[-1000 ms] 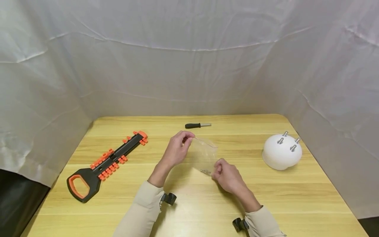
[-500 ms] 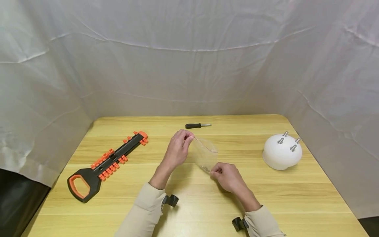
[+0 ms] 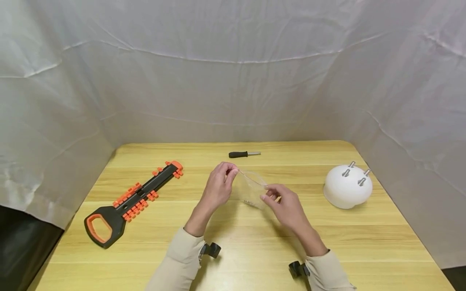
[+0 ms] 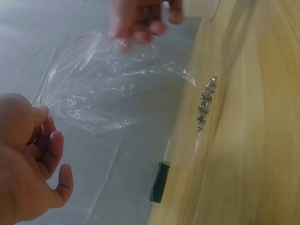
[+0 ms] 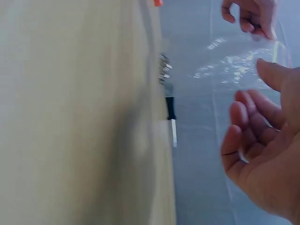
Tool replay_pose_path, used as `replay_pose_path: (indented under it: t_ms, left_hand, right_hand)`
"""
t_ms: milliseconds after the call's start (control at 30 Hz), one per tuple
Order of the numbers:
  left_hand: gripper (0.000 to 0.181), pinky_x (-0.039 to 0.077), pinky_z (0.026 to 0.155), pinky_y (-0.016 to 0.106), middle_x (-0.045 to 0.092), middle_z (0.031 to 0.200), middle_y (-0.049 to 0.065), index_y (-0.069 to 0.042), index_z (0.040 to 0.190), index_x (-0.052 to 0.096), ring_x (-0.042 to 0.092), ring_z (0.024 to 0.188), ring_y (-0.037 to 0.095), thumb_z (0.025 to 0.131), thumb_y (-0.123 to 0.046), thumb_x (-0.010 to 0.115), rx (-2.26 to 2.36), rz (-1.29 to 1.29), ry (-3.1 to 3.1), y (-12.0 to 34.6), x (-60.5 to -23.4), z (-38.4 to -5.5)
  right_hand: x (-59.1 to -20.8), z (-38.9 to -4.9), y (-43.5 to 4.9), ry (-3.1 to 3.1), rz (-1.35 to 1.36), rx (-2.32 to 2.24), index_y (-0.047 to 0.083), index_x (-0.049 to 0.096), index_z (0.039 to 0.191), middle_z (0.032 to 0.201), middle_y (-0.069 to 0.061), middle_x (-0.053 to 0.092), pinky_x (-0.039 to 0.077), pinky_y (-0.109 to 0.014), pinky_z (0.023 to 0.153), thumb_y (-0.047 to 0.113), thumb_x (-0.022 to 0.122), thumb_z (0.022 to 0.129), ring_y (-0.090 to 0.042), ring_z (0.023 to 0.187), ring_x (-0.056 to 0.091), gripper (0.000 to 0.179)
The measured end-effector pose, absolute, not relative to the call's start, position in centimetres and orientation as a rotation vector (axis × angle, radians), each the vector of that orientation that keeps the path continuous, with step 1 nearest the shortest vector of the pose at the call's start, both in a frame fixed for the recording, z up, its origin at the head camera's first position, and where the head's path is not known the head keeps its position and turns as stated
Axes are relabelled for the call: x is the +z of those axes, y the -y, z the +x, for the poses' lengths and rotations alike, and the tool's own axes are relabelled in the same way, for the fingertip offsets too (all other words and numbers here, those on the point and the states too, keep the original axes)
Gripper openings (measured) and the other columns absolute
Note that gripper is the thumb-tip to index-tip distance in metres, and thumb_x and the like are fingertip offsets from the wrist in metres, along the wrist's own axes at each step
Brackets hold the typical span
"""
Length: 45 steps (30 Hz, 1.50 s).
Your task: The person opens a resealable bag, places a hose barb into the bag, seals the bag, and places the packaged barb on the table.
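Note:
A clear zip bag hangs above the table in the head view. My left hand pinches its upper left corner between thumb and forefinger. Small metal screws lie gathered along the bag's bottom in the left wrist view. My right hand is at the bag's right side, close to the upper right corner. In the right wrist view its thumb and fingers stand apart, beside the film; whether they touch it I cannot tell.
A black screwdriver lies at the back of the table. To the left rests a black and orange handled tool with orange clips. A white dome with metal posts stands at the right. Grey sheeting surrounds the table.
My right hand has let go of the bag's lower right corner and moved up toward its upper right corner, fingers spread. The left hand keeps its pinch, almost still.

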<state>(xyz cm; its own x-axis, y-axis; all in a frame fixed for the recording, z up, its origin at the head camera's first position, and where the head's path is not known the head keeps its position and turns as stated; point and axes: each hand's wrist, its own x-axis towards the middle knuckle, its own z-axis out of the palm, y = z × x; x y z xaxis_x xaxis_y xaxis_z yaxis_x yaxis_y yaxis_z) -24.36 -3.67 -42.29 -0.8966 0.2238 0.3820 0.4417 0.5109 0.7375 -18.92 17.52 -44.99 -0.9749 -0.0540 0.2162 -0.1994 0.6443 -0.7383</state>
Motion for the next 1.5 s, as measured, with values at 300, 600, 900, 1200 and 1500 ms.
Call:
replay_pose_path:
  t_ms: [300, 600, 900, 1200, 1500]
  left_hand:
    - [0.021, 0.043, 0.071, 0.027, 0.059, 0.094, 0.005, -0.005, 0.102, 0.061, 0.051, 0.084, 0.016, 0.102, -0.023, 0.049, -1.370, -0.539, 2.491, 4.2, -42.3, -24.1]
    - [0.029, 0.039, 0.081, 0.037, 0.055, 0.101, 0.009, -0.006, 0.120, 0.052, 0.051, 0.094, 0.027, 0.095, -0.016, 0.061, -1.697, -0.671, 2.473, 5.6, -44.0, -25.1]
    - [0.011, 0.048, 0.085, 0.030, 0.063, 0.098, 0.000, -0.013, 0.105, 0.060, 0.058, 0.095, 0.012, 0.094, -0.016, 0.063, -1.439, -0.865, 2.860, 6.5, -46.6, -25.8]
    - [0.004, 0.048, 0.080, 0.026, 0.064, 0.090, -0.004, -0.014, 0.094, 0.065, 0.057, 0.086, 0.009, 0.095, -0.016, 0.061, -1.363, -0.768, 2.892, 6.6, -46.8, -25.6]
    - [0.010, 0.046, 0.093, 0.040, 0.063, 0.099, -0.003, -0.014, 0.100, 0.062, 0.057, 0.099, 0.014, 0.093, -0.021, 0.064, -1.500, -0.757, 2.810, 6.7, -46.7, -25.7]
  right_hand:
    - [-43.6, -20.0, -17.7, 2.483, 0.349, 1.077, 0.014, 0.072, 0.097, 0.082, 0.004, 0.066, 0.048, -0.023, 0.066, 0.021, 0.069, 0.091, -0.007, 0.074, 0.056, 0.010]
    - [-42.4, -20.9, -17.8, 2.407, 0.421, 1.039, 0.012, 0.072, 0.094, 0.081, 0.002, 0.068, 0.044, -0.022, 0.063, 0.016, 0.068, 0.091, -0.006, 0.072, 0.055, 0.007]
    - [-40.7, -21.5, -18.0, 2.370, 0.419, 1.085, 0.011, 0.071, 0.094, 0.082, 0.001, 0.068, 0.046, -0.021, 0.065, 0.017, 0.067, 0.091, -0.006, 0.072, 0.055, 0.008]
    - [-40.0, -21.2, -18.1, 2.349, 0.438, 1.040, 0.011, 0.070, 0.093, 0.081, 0.003, 0.066, 0.044, -0.022, 0.064, 0.015, 0.067, 0.091, -0.006, 0.071, 0.052, 0.005]
    - [-40.2, -21.3, -18.2, 2.344, 0.474, 1.032, 0.010, 0.068, 0.092, 0.081, 0.002, 0.064, 0.046, -0.022, 0.064, 0.012, 0.065, 0.092, -0.005, 0.072, 0.052, 0.004]
